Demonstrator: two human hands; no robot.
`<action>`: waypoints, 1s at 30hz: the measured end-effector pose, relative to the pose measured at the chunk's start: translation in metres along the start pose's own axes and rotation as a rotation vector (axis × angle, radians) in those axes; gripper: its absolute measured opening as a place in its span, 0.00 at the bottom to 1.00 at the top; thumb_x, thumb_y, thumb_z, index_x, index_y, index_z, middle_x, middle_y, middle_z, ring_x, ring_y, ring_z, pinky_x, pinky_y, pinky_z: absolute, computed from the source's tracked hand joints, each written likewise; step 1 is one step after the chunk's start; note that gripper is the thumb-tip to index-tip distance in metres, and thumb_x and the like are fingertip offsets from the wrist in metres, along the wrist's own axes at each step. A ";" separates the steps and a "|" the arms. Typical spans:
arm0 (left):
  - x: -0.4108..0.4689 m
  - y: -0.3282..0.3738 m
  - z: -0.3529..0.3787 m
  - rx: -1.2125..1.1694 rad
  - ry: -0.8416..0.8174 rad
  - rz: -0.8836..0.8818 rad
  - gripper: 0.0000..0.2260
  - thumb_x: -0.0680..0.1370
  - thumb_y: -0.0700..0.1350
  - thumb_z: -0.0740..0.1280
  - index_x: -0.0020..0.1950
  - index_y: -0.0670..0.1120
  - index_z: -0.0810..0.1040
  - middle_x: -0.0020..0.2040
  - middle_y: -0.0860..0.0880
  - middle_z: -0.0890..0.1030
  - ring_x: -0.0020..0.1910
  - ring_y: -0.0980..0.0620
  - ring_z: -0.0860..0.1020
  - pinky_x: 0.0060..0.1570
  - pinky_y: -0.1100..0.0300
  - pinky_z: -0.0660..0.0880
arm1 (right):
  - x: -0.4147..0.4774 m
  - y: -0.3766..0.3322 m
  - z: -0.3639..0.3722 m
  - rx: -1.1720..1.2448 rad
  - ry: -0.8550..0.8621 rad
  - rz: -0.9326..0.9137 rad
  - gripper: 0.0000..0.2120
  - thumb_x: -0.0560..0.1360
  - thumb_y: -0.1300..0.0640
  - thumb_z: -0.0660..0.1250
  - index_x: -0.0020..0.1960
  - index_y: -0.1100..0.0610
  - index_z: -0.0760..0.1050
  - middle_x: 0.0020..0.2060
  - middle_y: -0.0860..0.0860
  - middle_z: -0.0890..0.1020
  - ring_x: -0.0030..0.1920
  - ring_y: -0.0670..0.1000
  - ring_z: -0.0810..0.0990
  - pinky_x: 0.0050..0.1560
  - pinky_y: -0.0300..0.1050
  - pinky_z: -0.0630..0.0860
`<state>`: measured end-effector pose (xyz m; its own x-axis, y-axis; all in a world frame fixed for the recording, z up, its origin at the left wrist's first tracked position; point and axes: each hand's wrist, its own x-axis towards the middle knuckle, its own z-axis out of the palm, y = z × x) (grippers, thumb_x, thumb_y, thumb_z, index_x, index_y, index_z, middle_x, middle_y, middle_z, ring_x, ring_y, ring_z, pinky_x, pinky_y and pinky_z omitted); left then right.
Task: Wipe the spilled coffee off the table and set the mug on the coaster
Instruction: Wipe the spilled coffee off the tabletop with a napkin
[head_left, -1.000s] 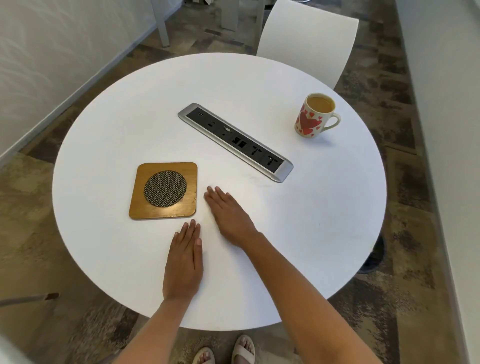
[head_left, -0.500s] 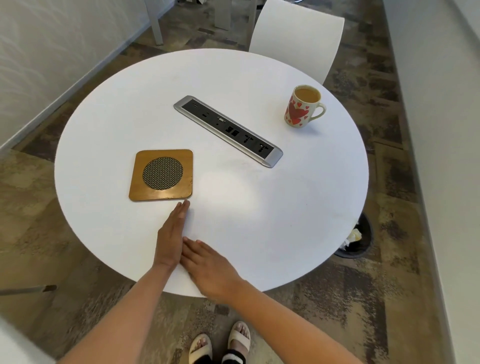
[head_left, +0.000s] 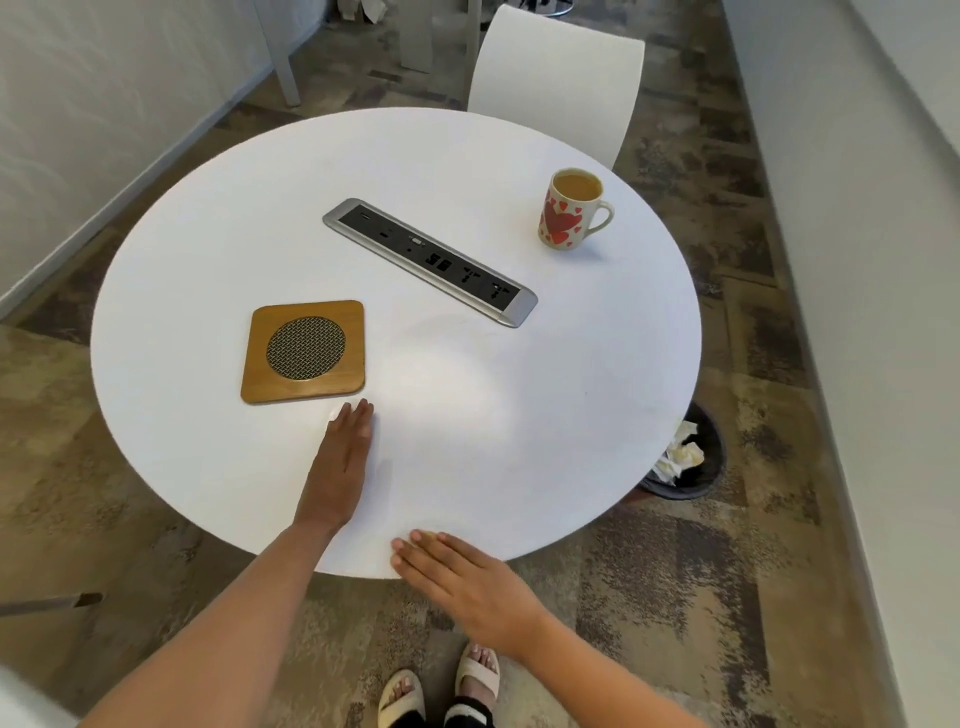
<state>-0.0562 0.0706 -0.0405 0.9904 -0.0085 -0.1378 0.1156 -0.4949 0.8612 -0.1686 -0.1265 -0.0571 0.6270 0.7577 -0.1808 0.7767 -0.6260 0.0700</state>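
A cream mug (head_left: 566, 215) with red hearts stands upright at the far right of the round white table (head_left: 597, 364), filled with light brown coffee. A square wooden coaster (head_left: 304, 351) with a round woven centre lies at the left. My left hand (head_left: 340, 467) rests flat on the table just below the coaster's near right corner, fingers straight and holding nothing. At the table's near edge my right hand (head_left: 457, 577) is flat and holds nothing, only its fingertips over the tabletop. I see no spilled coffee on the table.
A silver power-socket strip (head_left: 431, 260) runs diagonally across the table's middle. A white chair (head_left: 558, 83) stands behind the table. A dark bin (head_left: 685, 457) with crumpled tissues sits on the floor at the right. My sandalled feet (head_left: 441, 691) show below.
My right hand has slid back from beside the coaster to the table's near edge. My left hand stays near the coaster. The camera has pulled back from the table.
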 end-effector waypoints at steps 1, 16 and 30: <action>0.000 0.000 0.001 0.021 0.007 0.014 0.19 0.82 0.48 0.51 0.72 0.47 0.63 0.74 0.52 0.62 0.74 0.57 0.54 0.73 0.59 0.48 | -0.011 0.010 0.002 -0.016 -0.009 -0.001 0.34 0.73 0.57 0.58 0.76 0.58 0.49 0.76 0.52 0.56 0.75 0.52 0.56 0.74 0.47 0.55; 0.001 0.000 0.013 0.314 0.048 0.123 0.21 0.81 0.46 0.48 0.73 0.41 0.61 0.75 0.47 0.60 0.75 0.52 0.54 0.74 0.57 0.48 | -0.138 0.181 0.008 0.161 -0.028 0.407 0.48 0.69 0.70 0.65 0.76 0.47 0.39 0.76 0.48 0.52 0.75 0.51 0.57 0.76 0.47 0.49; 0.015 0.038 0.054 0.412 0.099 0.180 0.19 0.81 0.42 0.52 0.72 0.40 0.61 0.74 0.46 0.61 0.75 0.51 0.55 0.73 0.58 0.48 | 0.011 0.087 -0.014 0.716 0.278 0.438 0.24 0.82 0.61 0.46 0.76 0.49 0.47 0.74 0.41 0.46 0.75 0.43 0.40 0.75 0.39 0.40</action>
<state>-0.0410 0.0048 -0.0365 0.9967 -0.0526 0.0611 -0.0788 -0.7973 0.5984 -0.0933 -0.1702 -0.0393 0.9239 0.3816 -0.0299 0.2975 -0.7651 -0.5711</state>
